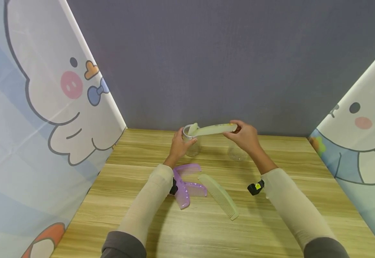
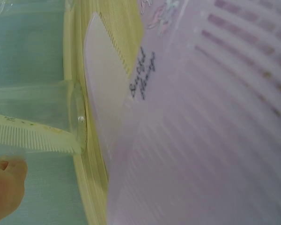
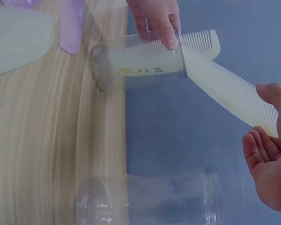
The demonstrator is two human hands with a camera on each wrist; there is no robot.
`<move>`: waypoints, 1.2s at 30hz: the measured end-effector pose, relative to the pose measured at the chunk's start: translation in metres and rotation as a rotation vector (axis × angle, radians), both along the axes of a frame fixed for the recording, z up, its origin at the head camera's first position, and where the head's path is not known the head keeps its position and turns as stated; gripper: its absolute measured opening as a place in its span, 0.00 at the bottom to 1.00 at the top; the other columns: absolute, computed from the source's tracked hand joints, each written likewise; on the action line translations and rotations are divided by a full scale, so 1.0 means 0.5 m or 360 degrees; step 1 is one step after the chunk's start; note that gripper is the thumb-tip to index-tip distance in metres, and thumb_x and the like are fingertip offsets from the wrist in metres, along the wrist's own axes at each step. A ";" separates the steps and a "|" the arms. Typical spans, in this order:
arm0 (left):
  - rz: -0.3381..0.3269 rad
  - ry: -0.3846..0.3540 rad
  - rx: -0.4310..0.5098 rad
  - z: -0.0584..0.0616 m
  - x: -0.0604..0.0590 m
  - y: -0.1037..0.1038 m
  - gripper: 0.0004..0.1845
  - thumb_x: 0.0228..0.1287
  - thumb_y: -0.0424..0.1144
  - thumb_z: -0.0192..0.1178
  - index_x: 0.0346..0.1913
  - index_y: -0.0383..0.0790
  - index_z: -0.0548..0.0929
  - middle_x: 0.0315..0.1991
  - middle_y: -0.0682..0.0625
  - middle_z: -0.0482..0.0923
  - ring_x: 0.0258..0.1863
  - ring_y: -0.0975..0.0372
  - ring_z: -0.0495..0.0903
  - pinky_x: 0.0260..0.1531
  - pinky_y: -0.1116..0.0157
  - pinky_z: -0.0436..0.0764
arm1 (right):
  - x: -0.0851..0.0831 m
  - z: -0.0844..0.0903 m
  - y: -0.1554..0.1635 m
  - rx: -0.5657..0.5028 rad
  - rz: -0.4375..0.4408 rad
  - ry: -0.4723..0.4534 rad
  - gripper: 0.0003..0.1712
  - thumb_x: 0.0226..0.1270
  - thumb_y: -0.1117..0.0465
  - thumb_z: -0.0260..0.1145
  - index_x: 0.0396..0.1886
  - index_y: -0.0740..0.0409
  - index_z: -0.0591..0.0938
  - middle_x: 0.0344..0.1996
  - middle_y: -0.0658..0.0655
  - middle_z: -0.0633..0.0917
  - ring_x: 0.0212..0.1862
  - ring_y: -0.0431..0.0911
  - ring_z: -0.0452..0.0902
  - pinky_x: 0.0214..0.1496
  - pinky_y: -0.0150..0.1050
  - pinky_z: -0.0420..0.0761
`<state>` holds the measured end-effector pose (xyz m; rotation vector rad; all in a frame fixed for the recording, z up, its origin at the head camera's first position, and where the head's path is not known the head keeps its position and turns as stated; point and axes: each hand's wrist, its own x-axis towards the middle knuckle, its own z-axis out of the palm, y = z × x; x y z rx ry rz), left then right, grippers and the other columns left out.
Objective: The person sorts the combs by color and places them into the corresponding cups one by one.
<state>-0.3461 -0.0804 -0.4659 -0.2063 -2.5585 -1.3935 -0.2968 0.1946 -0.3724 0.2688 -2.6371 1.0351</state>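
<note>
Looks to be partway along with the combs and jars. Near the far edge of the worktop (image 1: 200,233), steadies a clear jar (image 1: 192,148) with the left hand (image 1: 178,146), fingers curled round the wall and thumb across the front, close to the rim. Pinches one end of a pale comb (image 1: 215,129) in the right hand (image 1: 245,137), thumb and fingers clamped on it from both sides, with the other end sloping to the jar's mouth. Cannot tell for sure the depth of that tip, just inside the rim or merely against it. Done, to judge by the present layout: one printed comb (image 3: 201,44), also pale, leaning inside the same jar, toothed end poking out above the rim. Half done, by the same reckoning: the pale comb at the mouth, not yet released. Apparently left, outside any jar: a light green comb (image 1: 219,197) lying flat around the middle of the worktop, slanting toward the near edge, and just beside it, on the side of the left edge, a cluster of overlapping purple combs (image 1: 183,195), partly hidden behind the left wrist camera (image 1: 173,187) and hard to count. Also apparently unused: a second clear jar (image 1: 236,153), standing near the far edge, apart from the first toward the right edge, untouched by either hand.
</note>
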 end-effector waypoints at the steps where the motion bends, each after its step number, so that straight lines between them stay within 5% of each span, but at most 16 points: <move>1: 0.0000 -0.0002 -0.0001 0.000 0.000 0.000 0.49 0.61 0.53 0.72 0.77 0.34 0.61 0.69 0.36 0.69 0.69 0.44 0.71 0.70 0.48 0.71 | -0.002 0.002 -0.005 -0.0012 0.0006 0.0005 0.35 0.62 0.45 0.75 0.66 0.56 0.80 0.35 0.59 0.88 0.35 0.52 0.83 0.34 0.41 0.78; 8: 0.0003 0.0013 -0.0013 -0.001 -0.002 0.001 0.48 0.60 0.53 0.73 0.76 0.34 0.63 0.68 0.35 0.71 0.67 0.44 0.73 0.68 0.47 0.73 | -0.018 0.008 -0.037 -0.0158 0.0105 -0.0040 0.40 0.63 0.47 0.75 0.70 0.60 0.75 0.46 0.64 0.86 0.48 0.57 0.85 0.48 0.52 0.85; 18: -0.0011 0.0044 -0.0008 -0.011 -0.007 0.000 0.49 0.59 0.53 0.73 0.75 0.32 0.63 0.66 0.34 0.72 0.66 0.43 0.73 0.68 0.46 0.73 | -0.024 0.000 -0.057 -0.0262 0.0422 -0.0154 0.45 0.69 0.53 0.71 0.80 0.58 0.61 0.73 0.64 0.72 0.66 0.59 0.76 0.66 0.56 0.78; 26: -0.0012 0.0050 -0.0023 -0.007 -0.006 -0.001 0.48 0.59 0.53 0.73 0.75 0.34 0.63 0.66 0.35 0.72 0.65 0.43 0.74 0.66 0.46 0.74 | -0.019 0.000 -0.062 -0.0176 0.0488 -0.0225 0.46 0.73 0.51 0.67 0.82 0.54 0.56 0.77 0.63 0.66 0.70 0.60 0.72 0.67 0.58 0.76; 36: 0.0004 0.0014 -0.0001 -0.007 -0.001 0.002 0.48 0.60 0.52 0.73 0.76 0.34 0.62 0.68 0.36 0.71 0.67 0.44 0.72 0.68 0.47 0.73 | -0.004 -0.022 -0.049 -0.0073 0.0545 -0.0236 0.41 0.73 0.53 0.66 0.78 0.62 0.62 0.70 0.67 0.72 0.66 0.62 0.74 0.63 0.57 0.80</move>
